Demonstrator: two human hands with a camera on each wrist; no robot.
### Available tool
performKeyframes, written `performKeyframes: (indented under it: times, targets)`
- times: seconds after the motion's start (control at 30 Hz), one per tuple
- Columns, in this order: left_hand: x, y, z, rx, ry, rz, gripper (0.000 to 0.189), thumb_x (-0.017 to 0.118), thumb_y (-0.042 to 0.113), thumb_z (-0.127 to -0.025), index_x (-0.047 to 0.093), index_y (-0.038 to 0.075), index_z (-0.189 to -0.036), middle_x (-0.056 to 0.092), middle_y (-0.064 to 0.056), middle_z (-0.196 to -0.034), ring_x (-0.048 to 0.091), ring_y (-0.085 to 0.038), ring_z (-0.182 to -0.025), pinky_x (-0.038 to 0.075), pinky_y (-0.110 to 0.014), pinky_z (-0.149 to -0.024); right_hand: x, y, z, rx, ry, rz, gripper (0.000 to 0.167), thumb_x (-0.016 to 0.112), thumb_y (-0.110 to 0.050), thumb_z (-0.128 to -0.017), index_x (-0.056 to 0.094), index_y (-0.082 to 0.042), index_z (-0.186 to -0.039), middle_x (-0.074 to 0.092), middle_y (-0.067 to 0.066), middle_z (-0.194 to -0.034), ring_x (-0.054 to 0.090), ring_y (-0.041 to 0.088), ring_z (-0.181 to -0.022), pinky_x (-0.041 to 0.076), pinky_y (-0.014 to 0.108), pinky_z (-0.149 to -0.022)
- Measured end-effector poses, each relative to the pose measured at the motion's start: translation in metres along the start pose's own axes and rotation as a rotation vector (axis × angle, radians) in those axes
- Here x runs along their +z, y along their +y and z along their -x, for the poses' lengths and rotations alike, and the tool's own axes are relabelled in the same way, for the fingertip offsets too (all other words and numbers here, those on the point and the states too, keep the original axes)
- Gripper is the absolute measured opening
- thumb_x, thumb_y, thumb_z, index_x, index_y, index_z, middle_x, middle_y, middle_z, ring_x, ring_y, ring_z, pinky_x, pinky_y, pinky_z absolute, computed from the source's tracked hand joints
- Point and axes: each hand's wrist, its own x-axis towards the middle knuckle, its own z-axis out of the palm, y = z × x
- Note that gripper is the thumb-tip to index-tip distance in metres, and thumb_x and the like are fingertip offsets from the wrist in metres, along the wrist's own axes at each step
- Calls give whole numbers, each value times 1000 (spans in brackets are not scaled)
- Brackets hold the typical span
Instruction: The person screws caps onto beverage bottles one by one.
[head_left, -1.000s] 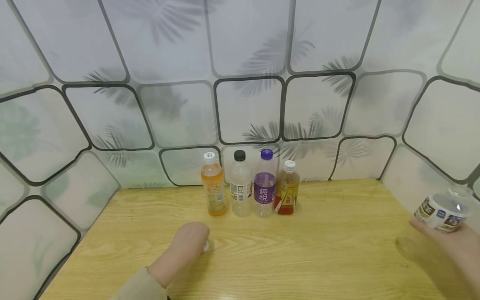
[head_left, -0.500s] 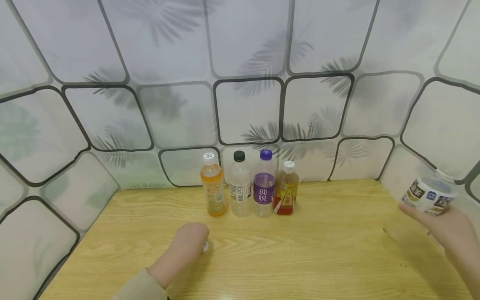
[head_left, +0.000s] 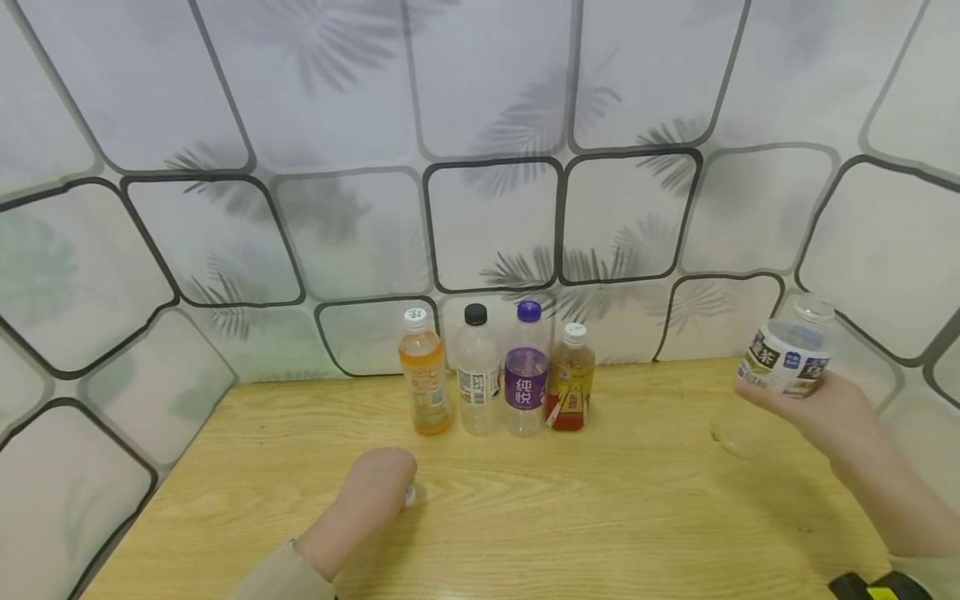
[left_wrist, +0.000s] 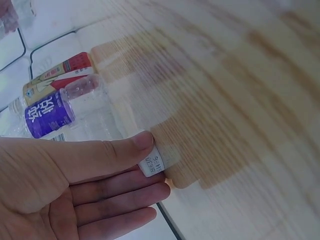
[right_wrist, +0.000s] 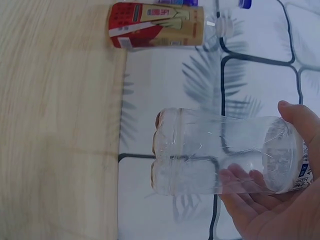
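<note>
In the head view my left hand (head_left: 375, 483) is low over the table, left of centre. Its thumb and fingers pinch a small white bottle cap (left_wrist: 152, 162), whose printed side shows in the left wrist view. My right hand (head_left: 840, 417) grips a clear plastic bottle (head_left: 787, 354) with a white label, at the right. That bottle looks drained, and its lower part hangs below the fingers, seemingly above the tabletop. Both wrist views show bottles of the row at the back: a purple-labelled bottle (left_wrist: 50, 115) and a red-and-gold-labelled tea bottle (right_wrist: 160, 26).
On the wooden table (head_left: 525, 533), an orange drink bottle (head_left: 426, 383), a black-capped clear bottle (head_left: 478, 375), the purple-labelled bottle and the tea bottle stand upright side by side. Patterned wall fabric (head_left: 487, 217) rises behind and along both sides.
My right hand has carried the clear bottle leftward and slightly up from the far right. The left hand has stayed in place with the cap; the row of bottles stands as before.
</note>
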Motion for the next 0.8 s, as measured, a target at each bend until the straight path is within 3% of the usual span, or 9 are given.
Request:
performKeyframes:
  times: [0.27,0.47,0.8]
  targets:
    - [0,0,0,1,8,-1,34,83,-11,-70,57,10,-66,54,1,-66,44,-13,-61,49,-31,-60,14,-30,-4,-13,-95,-3,94,68,-53,-101,29,9,-160,40,42,-156,44,62,-139,39,78,-106]
    - [3,0,-1,-2,6,-10,34,82,-11,-69,56,11,-66,55,1,-66,43,-13,-61,49,-31,-60,30,-49,-4,-67,-97,44,87,72,-52,-98,43,11,-151,55,40,-145,57,57,-129,50,69,-100]
    - [2,0,-1,6,20,-25,35,87,-10,-67,58,9,-67,55,1,-65,44,-13,-61,49,-32,-59,57,-81,1,-137,-117,-6,78,79,-43,-96,50,7,-148,61,35,-142,64,51,-126,54,63,-102]
